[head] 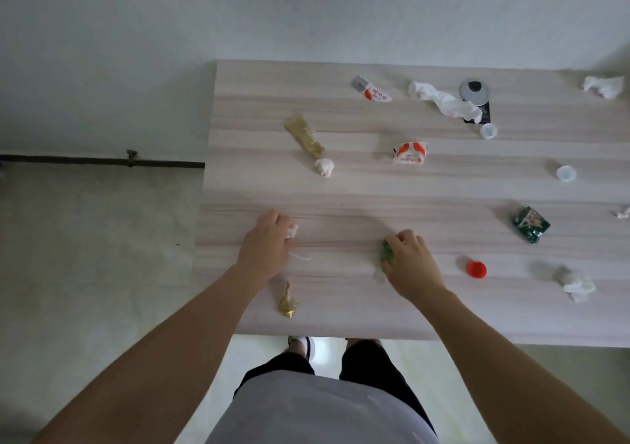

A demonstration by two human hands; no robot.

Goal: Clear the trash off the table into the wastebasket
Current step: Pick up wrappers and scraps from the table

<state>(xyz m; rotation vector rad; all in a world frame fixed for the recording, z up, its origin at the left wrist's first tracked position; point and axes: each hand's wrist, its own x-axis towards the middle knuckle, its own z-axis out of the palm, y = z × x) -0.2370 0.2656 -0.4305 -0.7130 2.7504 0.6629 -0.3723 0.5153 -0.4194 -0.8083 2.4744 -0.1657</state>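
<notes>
- Pale wood-grain surface [344, 201] is standing against a plain grey wall, with trash lying scattered all over it; no wastebasket is showing in view.
- Left hand [269, 239] is curling its grip around a small white tissue wad [292, 231] near the front left of the surface.
- Right hand [407, 256] is pinching a green scrap [387, 251] near the front middle, fingers bending over it.
- Both pieces are looking feather-light, soft and crushable, so a loose pinch anywhere on the bulk is likely enough.
- Gold wrapper [288, 304] is lying between the two arms near the front edge; it is looking thin and crinkly, probably easiest taken by its twisted end.
- Red cap [476, 269] is sitting to the right of the right hand; being small and rigid, it is probably needing a fingertip pinch across its rim.
</notes>
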